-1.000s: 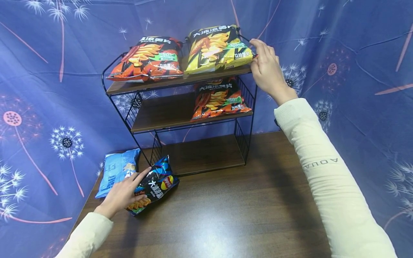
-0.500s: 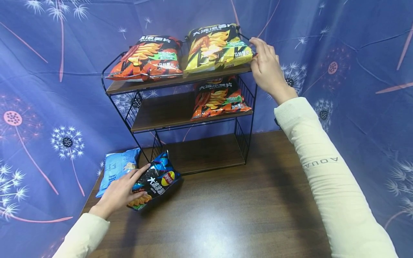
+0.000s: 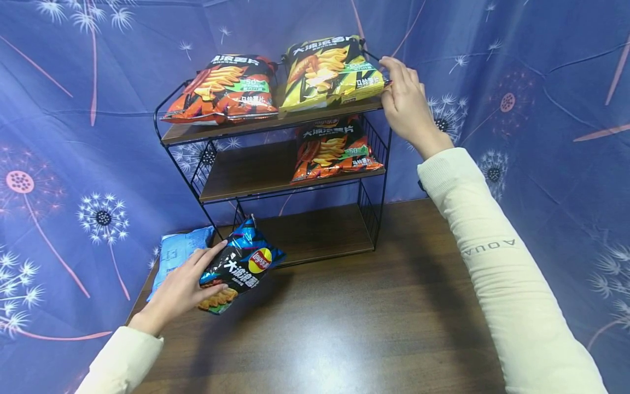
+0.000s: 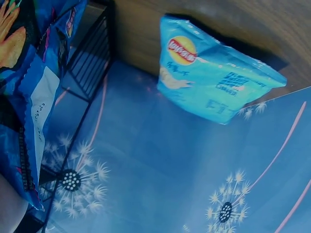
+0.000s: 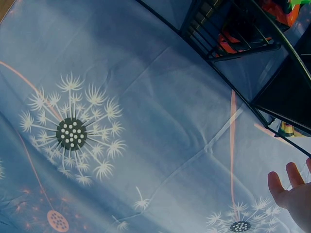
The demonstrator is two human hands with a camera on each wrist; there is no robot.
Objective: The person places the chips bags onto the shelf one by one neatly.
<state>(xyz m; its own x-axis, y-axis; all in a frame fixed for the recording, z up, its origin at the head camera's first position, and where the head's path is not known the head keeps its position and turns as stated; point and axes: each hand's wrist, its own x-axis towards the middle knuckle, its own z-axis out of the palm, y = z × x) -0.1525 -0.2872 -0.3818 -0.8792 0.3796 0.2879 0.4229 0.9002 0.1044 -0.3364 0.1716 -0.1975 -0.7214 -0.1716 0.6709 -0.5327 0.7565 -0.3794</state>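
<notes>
My left hand grips a black and blue bag of potato chips by its left side, thumb across the front. The bag is tilted and overlaps the front left corner of the lowest shelf in the head view; its back edge shows at left in the left wrist view. My right hand holds the upper right corner of a three-tier shelf rack, beside a yellow chip bag. Its fingertips show at the lower right in the right wrist view.
A red chip bag lies on the top shelf at left. Another red chip bag leans on the middle shelf at right. A light blue chip bag lies on the wooden table left of the rack, before a blue dandelion-print cloth.
My left hand has lifted the black and blue chip bag and brought it slightly up and right, closer to the lowest shelf. My right hand stays at the rack's corner.
</notes>
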